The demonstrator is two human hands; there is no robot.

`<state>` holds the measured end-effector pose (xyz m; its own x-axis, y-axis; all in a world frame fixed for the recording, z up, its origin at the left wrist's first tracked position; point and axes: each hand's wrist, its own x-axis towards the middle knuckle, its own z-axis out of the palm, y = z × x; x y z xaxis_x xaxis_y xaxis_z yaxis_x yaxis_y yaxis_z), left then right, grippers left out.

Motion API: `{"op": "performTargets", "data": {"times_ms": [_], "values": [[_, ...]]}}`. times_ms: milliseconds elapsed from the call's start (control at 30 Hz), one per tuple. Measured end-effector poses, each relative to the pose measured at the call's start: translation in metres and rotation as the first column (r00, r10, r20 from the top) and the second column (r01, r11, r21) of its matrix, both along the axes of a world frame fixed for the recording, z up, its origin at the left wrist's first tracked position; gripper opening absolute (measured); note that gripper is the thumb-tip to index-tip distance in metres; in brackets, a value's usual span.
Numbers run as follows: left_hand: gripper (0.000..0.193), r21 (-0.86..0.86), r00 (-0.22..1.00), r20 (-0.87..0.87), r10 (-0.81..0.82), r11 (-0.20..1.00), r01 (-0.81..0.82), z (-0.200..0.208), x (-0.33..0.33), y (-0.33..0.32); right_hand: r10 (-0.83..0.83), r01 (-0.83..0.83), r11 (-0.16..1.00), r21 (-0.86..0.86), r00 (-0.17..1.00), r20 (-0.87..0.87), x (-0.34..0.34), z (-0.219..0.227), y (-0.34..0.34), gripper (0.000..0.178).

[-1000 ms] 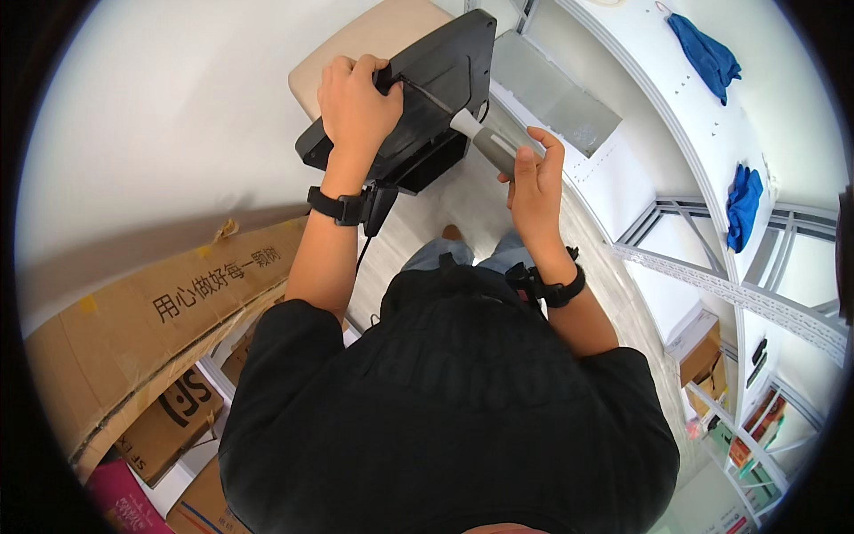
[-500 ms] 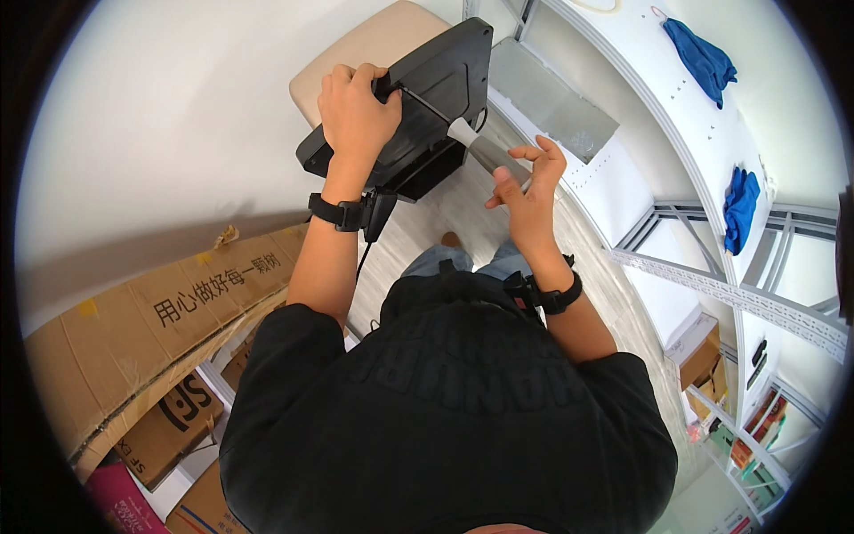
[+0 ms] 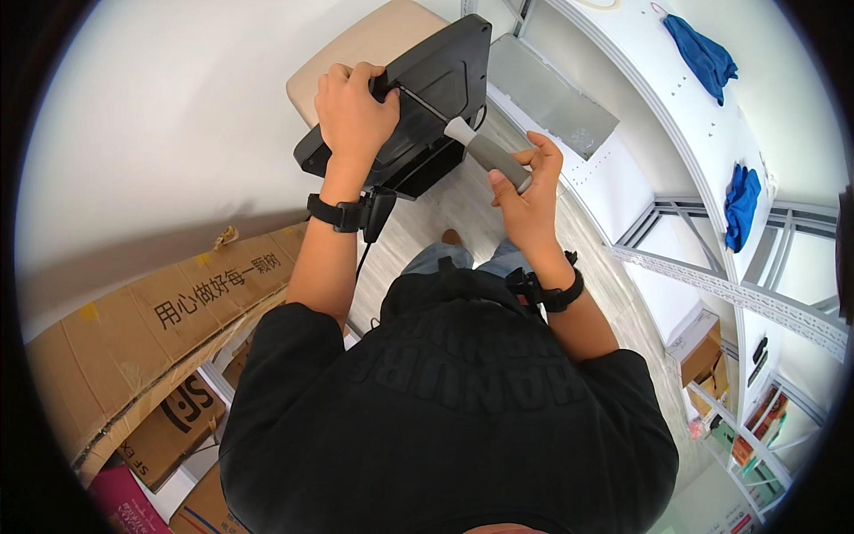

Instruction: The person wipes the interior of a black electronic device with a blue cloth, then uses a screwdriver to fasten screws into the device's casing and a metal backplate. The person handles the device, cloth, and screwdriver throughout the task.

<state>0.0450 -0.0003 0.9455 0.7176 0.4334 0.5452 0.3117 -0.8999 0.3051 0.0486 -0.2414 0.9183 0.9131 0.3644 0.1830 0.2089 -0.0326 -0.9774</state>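
A bulky black plastic device (image 3: 445, 78) with a recessed panel stands tilted against a beige padded seat (image 3: 356, 44). My left hand (image 3: 358, 109) is closed on its upper side, thumb and fingers bent around the spot where the screwdriver's tip meets it. That tip is hidden by the fingers. The screwdriver (image 3: 498, 160) has a long dark shaft and a grey handle with a pale collar, and slants down to the right. Around the handle's end, my right hand (image 3: 531, 191) grips with thumb and fingers.
To the right, a white shelving unit (image 3: 623, 53) with metal frames curves along, with blue cloths (image 3: 700, 58) on it. A grey sheet (image 3: 556, 98) lies on a lower shelf. Cardboard boxes (image 3: 116, 356) line the left side, below a white wall (image 3: 160, 116).
My right hand's fingers have closed in on the handle's end from a looser, spread pose. The left hand and the black device have hardly moved.
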Motion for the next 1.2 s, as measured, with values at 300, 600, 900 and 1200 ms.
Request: {"op": "performTargets", "data": {"times_ms": [300,600,900,1200], "values": [[0.027,0.016,1.0,0.009,0.004,1.0,-0.004,0.003,0.001,-0.002,0.02,-0.028,0.999,-0.04,0.983,-0.182,0.0,0.009,0.0,0.054],[0.027,0.011,1.0,0.026,0.003,1.0,-0.003,0.001,0.002,-0.002,0.085,-0.112,0.977,-0.18,0.984,-0.154,0.004,0.02,-0.001,0.038],[0.027,-0.022,1.0,0.021,-0.015,1.0,0.016,0.006,-0.001,0.003,0.031,-0.039,0.974,-0.225,0.999,-0.038,0.013,0.021,-0.027,0.038],[0.023,-0.025,0.977,0.104,-0.187,0.981,0.19,0.025,0.033,-0.027,0.06,0.257,0.885,0.389,0.765,-0.641,0.045,-0.002,-0.121,0.038]]}}
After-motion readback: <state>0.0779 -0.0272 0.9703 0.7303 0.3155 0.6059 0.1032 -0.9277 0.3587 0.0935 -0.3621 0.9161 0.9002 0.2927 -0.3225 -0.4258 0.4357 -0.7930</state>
